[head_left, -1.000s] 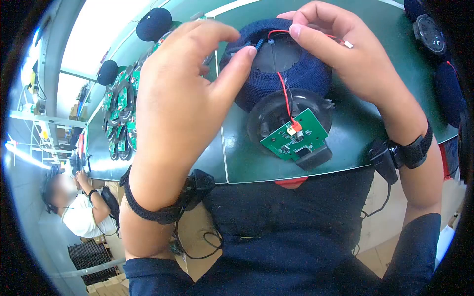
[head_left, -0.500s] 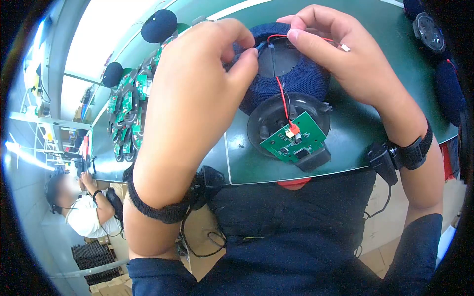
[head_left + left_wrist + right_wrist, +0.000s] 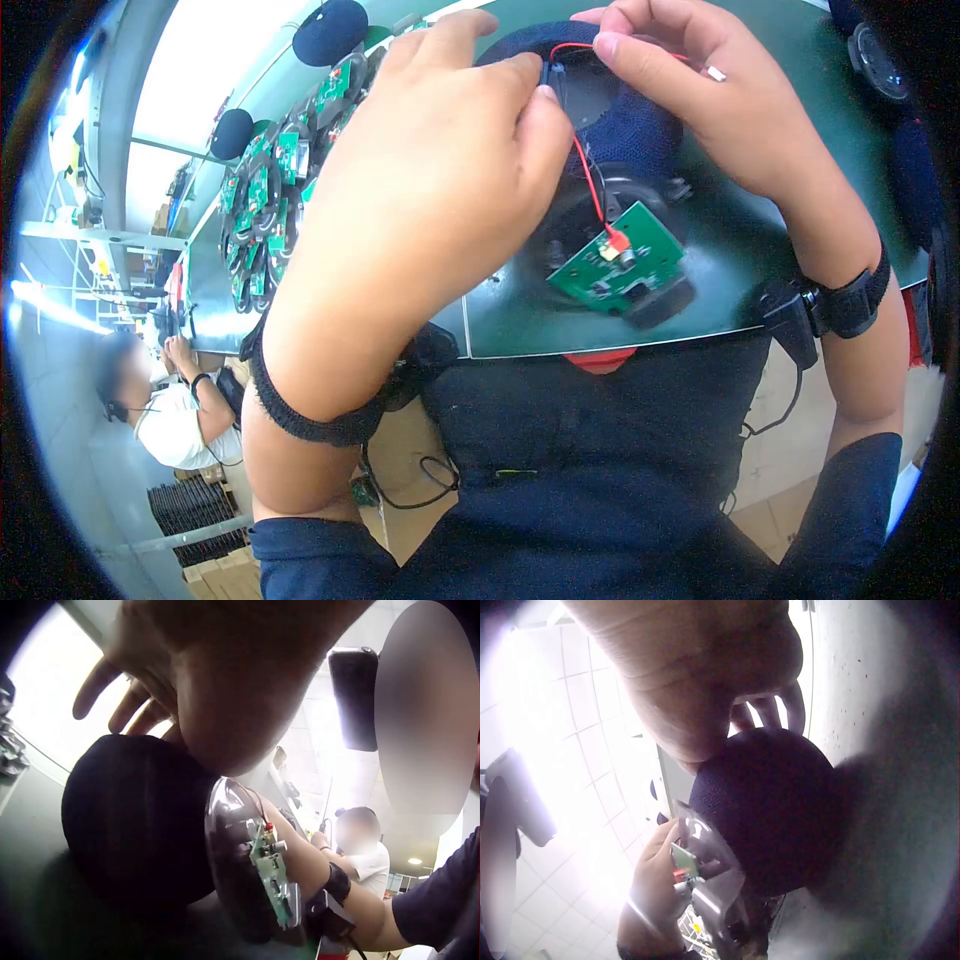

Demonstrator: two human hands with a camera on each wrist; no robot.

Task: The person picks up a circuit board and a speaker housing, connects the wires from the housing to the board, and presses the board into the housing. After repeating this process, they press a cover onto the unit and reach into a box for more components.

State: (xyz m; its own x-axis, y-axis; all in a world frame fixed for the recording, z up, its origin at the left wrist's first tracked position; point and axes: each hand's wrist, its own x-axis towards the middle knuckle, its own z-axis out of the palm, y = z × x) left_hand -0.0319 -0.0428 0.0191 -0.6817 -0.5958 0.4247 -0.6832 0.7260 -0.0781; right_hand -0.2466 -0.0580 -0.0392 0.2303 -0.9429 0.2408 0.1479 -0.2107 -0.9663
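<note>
Ball is sitting far, beyond near board, probably light, soft-skinned; sides are offering best hold. Right hand is pinching wire, likely fragile. Left hand is hovering narrow-fingered at opening, grip unclear.

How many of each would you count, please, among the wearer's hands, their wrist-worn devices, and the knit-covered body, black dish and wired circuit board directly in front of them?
Hands: 2 (left hand, right hand)
Wrist-worn devices: 2 (left device, right device)
Knit-covered body: 1
Black dish: 1
Circuit board: 1
Total: 7
</note>
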